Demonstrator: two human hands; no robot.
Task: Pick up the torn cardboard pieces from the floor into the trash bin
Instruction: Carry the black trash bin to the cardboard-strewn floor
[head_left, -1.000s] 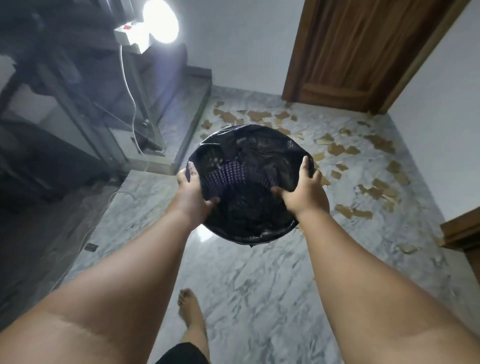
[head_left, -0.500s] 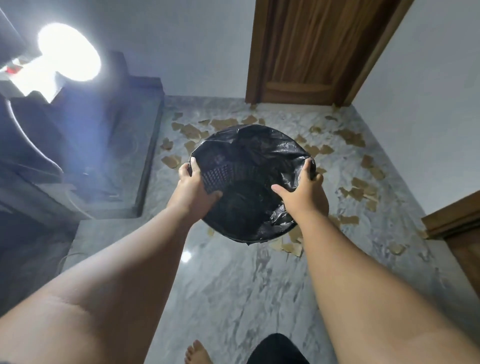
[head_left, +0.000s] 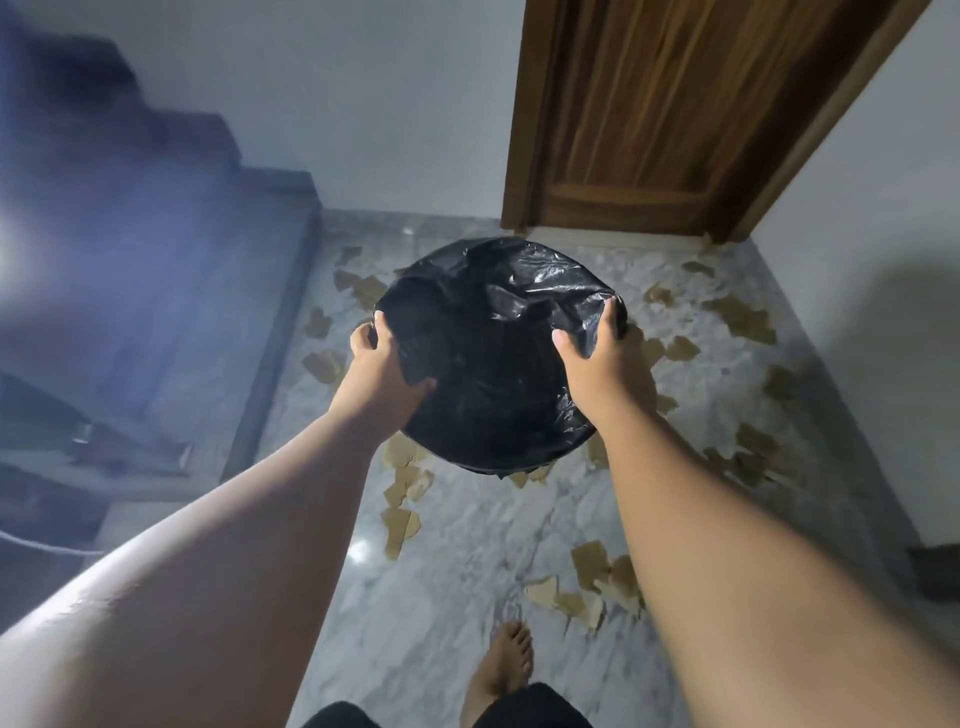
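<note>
Crinkled black plastic-lined round bin (head_left: 498, 364), gripped by left hand (head_left: 382, 376), right hand (head_left: 597, 364)

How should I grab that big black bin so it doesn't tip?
Grip the trash bin by its round rim, one hand on each side from above, thumbs inside. That is how the left hand and right hand hold it now: the wide, bag-lined mouth faces up, so opposite grips probably keep it level.

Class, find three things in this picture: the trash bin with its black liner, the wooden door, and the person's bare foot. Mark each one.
trash bin (head_left: 493, 364): head view, on the black liner across its mouth.
wooden door (head_left: 654, 104): head view, on the middle panel.
bare foot (head_left: 506, 660): head view, on the top of the foot.
</note>
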